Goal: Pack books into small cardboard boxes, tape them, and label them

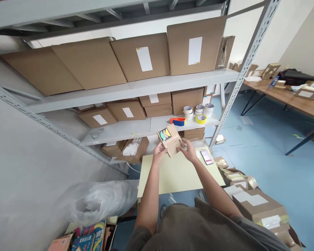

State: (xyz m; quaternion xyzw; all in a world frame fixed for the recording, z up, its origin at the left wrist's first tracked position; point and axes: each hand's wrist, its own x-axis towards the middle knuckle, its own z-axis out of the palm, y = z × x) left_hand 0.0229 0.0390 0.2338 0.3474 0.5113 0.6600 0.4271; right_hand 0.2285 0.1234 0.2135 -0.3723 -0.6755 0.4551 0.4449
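my left hand [160, 152] and right hand [187, 150] pinch opposite edges of the brown package [172, 142] above the pale table [181, 178]. this grip probably leaves its front mostly uncovered.

pale yellow tabletop [176, 179], phone [206, 157] lying at its far right, grey metal shelf [119, 132] behind, cardboard boxes [132, 104] along it, white tape rolls [188, 115], yellow tape roll [201, 122], orange-and-blue tape dispenser [178, 122] near front edge, upper shelf [143, 86] above, large cartons [157, 57] in a row on it

Grey shelving [136, 89] stands on blue floor [267, 150] near pale walls [285, 31].
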